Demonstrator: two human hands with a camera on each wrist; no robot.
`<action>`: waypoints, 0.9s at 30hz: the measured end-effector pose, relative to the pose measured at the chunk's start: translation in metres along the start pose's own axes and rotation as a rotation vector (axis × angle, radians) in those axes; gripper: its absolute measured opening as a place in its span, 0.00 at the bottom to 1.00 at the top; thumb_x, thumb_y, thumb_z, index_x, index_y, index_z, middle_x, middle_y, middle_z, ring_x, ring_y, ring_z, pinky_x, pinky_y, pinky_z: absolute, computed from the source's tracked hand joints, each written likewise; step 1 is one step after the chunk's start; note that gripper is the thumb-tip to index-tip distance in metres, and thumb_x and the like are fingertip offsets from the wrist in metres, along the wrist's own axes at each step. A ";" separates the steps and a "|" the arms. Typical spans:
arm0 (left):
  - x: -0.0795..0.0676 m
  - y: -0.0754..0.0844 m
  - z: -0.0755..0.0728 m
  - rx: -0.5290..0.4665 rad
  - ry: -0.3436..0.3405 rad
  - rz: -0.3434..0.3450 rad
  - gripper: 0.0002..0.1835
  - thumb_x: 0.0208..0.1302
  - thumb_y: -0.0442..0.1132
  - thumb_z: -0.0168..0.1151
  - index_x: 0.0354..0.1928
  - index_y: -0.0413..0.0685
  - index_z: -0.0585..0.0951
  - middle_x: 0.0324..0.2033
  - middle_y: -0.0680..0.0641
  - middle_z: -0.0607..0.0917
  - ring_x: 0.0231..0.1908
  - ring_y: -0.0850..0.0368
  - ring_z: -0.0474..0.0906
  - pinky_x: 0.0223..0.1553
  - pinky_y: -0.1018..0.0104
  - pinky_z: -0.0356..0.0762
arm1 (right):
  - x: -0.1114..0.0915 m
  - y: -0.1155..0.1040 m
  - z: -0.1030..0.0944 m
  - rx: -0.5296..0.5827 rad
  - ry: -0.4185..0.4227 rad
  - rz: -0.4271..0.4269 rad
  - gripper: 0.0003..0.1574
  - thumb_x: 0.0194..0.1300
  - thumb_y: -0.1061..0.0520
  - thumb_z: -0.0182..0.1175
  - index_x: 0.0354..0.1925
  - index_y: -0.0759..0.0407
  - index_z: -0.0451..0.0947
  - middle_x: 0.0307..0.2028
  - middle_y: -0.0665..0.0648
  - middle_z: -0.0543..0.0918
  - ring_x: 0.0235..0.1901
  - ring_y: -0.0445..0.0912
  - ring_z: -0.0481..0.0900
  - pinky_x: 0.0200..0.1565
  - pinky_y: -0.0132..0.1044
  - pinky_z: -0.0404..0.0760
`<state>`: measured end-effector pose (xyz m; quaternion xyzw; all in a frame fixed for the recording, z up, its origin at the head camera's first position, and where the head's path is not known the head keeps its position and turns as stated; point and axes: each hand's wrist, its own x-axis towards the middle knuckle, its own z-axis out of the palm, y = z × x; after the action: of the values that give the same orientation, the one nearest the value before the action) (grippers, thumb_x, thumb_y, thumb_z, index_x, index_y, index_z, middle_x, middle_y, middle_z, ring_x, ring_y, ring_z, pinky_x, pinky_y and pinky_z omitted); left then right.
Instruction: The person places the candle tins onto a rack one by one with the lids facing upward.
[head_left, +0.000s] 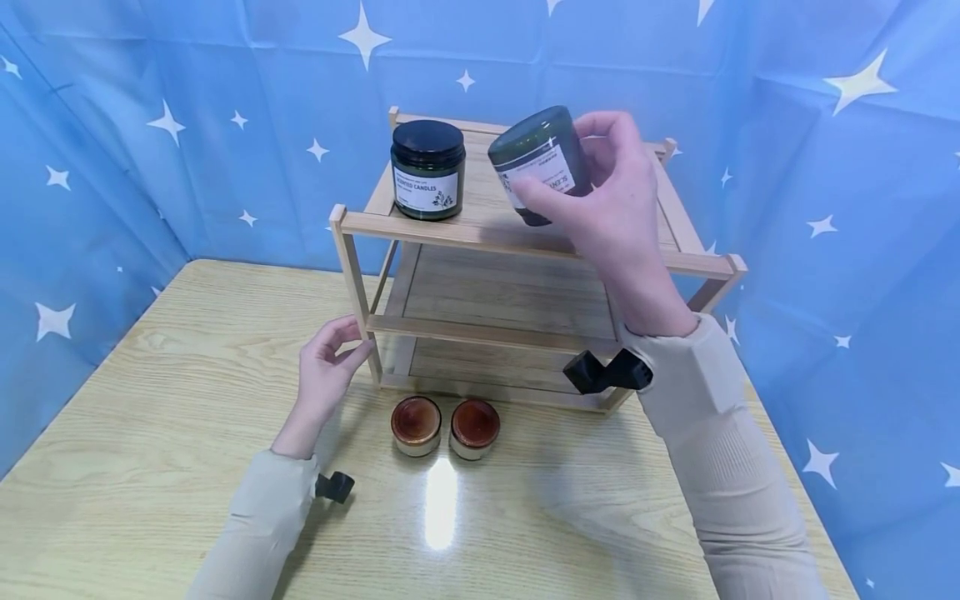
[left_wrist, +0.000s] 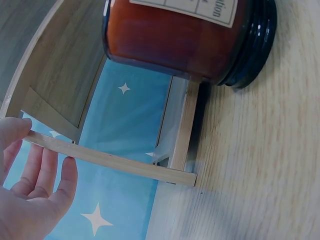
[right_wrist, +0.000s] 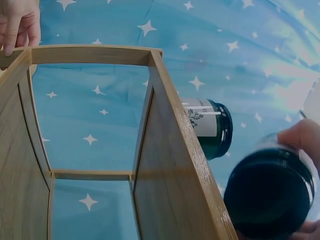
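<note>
My right hand [head_left: 618, 200] grips a dark green scented candle jar [head_left: 543, 171], tilted above the top board of a wooden shelf rack [head_left: 487, 333]. In the right wrist view a dark round end of this jar [right_wrist: 270, 195] faces the camera. A second green candle jar [head_left: 427, 171], black-lidded and upright, stands at the left of the top board. My left hand [head_left: 326, 367] holds the rack's front left post, thumb on one side and fingers on the other, as the left wrist view shows at the post [left_wrist: 110, 160].
Two amber jars [head_left: 416, 425] [head_left: 475, 427] stand side by side on the wooden table [head_left: 187, 400], just before the rack's foot. One amber jar [left_wrist: 170, 45] looms close in the left wrist view. A blue star-patterned curtain [head_left: 255, 150] hangs behind and beside the rack.
</note>
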<state>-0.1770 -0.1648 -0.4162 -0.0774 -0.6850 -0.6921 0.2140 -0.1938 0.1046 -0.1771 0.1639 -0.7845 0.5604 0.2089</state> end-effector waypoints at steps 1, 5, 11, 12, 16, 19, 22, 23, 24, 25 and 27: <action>0.000 0.000 0.000 0.002 -0.001 0.003 0.18 0.52 0.14 0.58 0.47 0.24 0.73 0.34 0.61 0.83 0.39 0.65 0.78 0.42 0.74 0.80 | 0.000 0.000 0.000 0.012 0.003 0.000 0.31 0.48 0.58 0.71 0.49 0.53 0.68 0.39 0.54 0.78 0.37 0.46 0.76 0.37 0.33 0.76; 0.000 0.000 0.000 0.004 -0.002 0.005 0.17 0.53 0.15 0.58 0.47 0.24 0.73 0.34 0.61 0.83 0.38 0.65 0.78 0.42 0.74 0.80 | 0.001 -0.001 0.000 0.081 0.011 0.015 0.31 0.48 0.60 0.71 0.51 0.53 0.71 0.42 0.55 0.76 0.40 0.47 0.75 0.34 0.33 0.80; 0.000 0.001 0.000 0.002 -0.002 -0.003 0.17 0.53 0.15 0.58 0.47 0.24 0.73 0.34 0.61 0.83 0.38 0.65 0.78 0.42 0.74 0.80 | 0.004 -0.002 -0.002 0.119 0.038 0.038 0.34 0.44 0.61 0.73 0.49 0.54 0.69 0.44 0.54 0.75 0.43 0.46 0.74 0.40 0.33 0.78; 0.000 0.001 0.000 0.002 -0.002 -0.003 0.17 0.53 0.15 0.58 0.47 0.24 0.73 0.34 0.61 0.83 0.38 0.65 0.78 0.42 0.74 0.80 | 0.004 -0.002 -0.002 0.108 0.046 0.034 0.34 0.43 0.61 0.74 0.48 0.54 0.69 0.44 0.53 0.75 0.43 0.46 0.74 0.41 0.33 0.78; -0.001 0.001 0.000 0.004 -0.004 -0.006 0.17 0.53 0.15 0.58 0.47 0.24 0.73 0.34 0.61 0.83 0.38 0.65 0.78 0.42 0.74 0.80 | 0.006 -0.001 -0.002 0.075 0.068 0.023 0.35 0.42 0.60 0.75 0.50 0.55 0.72 0.44 0.53 0.76 0.42 0.44 0.72 0.40 0.34 0.75; -0.001 0.001 0.001 0.005 -0.001 -0.007 0.17 0.52 0.15 0.58 0.47 0.25 0.73 0.33 0.61 0.83 0.38 0.65 0.78 0.42 0.74 0.80 | 0.008 -0.001 -0.001 0.108 0.076 0.034 0.37 0.43 0.61 0.74 0.53 0.54 0.72 0.42 0.54 0.77 0.41 0.44 0.72 0.39 0.33 0.74; -0.002 0.002 0.001 0.007 0.000 -0.007 0.17 0.52 0.15 0.58 0.47 0.25 0.73 0.33 0.61 0.82 0.39 0.65 0.78 0.42 0.74 0.80 | 0.010 -0.001 -0.001 0.155 0.088 0.032 0.35 0.43 0.62 0.73 0.50 0.54 0.70 0.38 0.55 0.77 0.39 0.44 0.71 0.39 0.33 0.72; -0.002 0.002 0.001 0.009 0.000 -0.006 0.17 0.52 0.15 0.58 0.47 0.25 0.73 0.33 0.61 0.82 0.39 0.65 0.78 0.42 0.74 0.80 | 0.010 -0.001 -0.001 0.159 0.091 0.028 0.34 0.43 0.62 0.73 0.49 0.54 0.69 0.37 0.55 0.77 0.39 0.44 0.71 0.40 0.33 0.72; -0.002 0.003 0.001 0.010 0.001 -0.005 0.17 0.52 0.15 0.58 0.47 0.25 0.73 0.33 0.61 0.82 0.39 0.65 0.78 0.42 0.74 0.80 | 0.010 -0.001 -0.001 0.159 0.092 0.024 0.34 0.43 0.62 0.74 0.47 0.54 0.69 0.37 0.55 0.77 0.39 0.44 0.71 0.40 0.33 0.71; -0.002 0.003 0.001 0.010 0.001 -0.003 0.17 0.52 0.14 0.57 0.47 0.25 0.74 0.33 0.61 0.82 0.39 0.65 0.78 0.42 0.74 0.80 | 0.011 -0.001 -0.001 0.153 0.091 0.012 0.33 0.42 0.62 0.74 0.46 0.54 0.69 0.36 0.55 0.77 0.39 0.44 0.71 0.41 0.33 0.71; -0.002 0.002 0.001 0.008 0.003 -0.002 0.17 0.52 0.15 0.58 0.46 0.26 0.74 0.33 0.61 0.82 0.39 0.65 0.78 0.42 0.74 0.80 | 0.011 -0.002 -0.001 0.128 0.081 -0.004 0.32 0.43 0.62 0.74 0.47 0.54 0.72 0.37 0.55 0.78 0.40 0.44 0.72 0.42 0.32 0.71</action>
<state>-0.1748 -0.1635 -0.4145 -0.0749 -0.6874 -0.6898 0.2144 -0.2017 0.1047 -0.1697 0.1556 -0.7377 0.6152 0.2305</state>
